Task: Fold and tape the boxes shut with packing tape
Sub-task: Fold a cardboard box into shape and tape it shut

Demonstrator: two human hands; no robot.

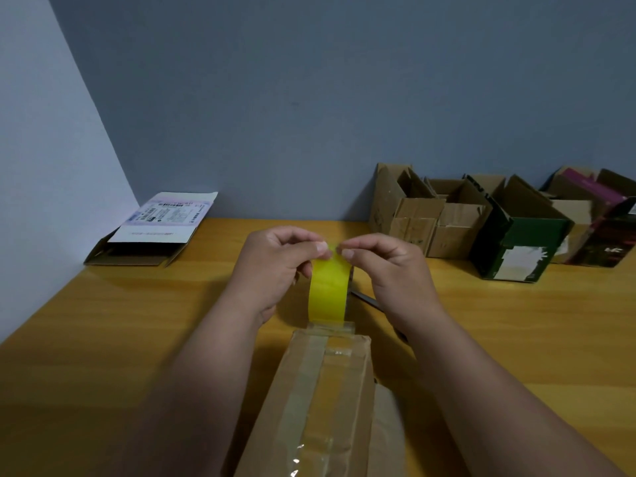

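Both hands raised over the far end of the work, fingers curled, thumbs and forefingers meeting at the top of the yellow roll of packing tape (327, 292). Left hand (275, 266) pinches the roll's upper left edge; right hand (380, 266) pinches at the upper right, apparently at the free end or picking for it; which of the two, the view does not settle. Neither hand is spread; both are narrow pinches on the tape. The roll stands on edge, touching or just beyond the far end of the closed brown cardboard box (327, 401), whose top seam already carries strips of clear tape running lengthwise toward the camera. Judgement: the step in hand is freeing or tearing the tape end at the far edge of this box. To do it well: keep the strip taut and in line with the seam, hold the roll steady with the left hand, avoid letting the sticky face fold onto itself, then press the end down over the box edge. A dark slim tool (366, 299), possibly scissors, lies on the yellow wooden surface (516, 339) just behind the right wrist. Farther out: a flat open white-lidded carton (151, 232) at the left wall; a row of open unsealed cardboard boxes (447, 215) at the right rear.
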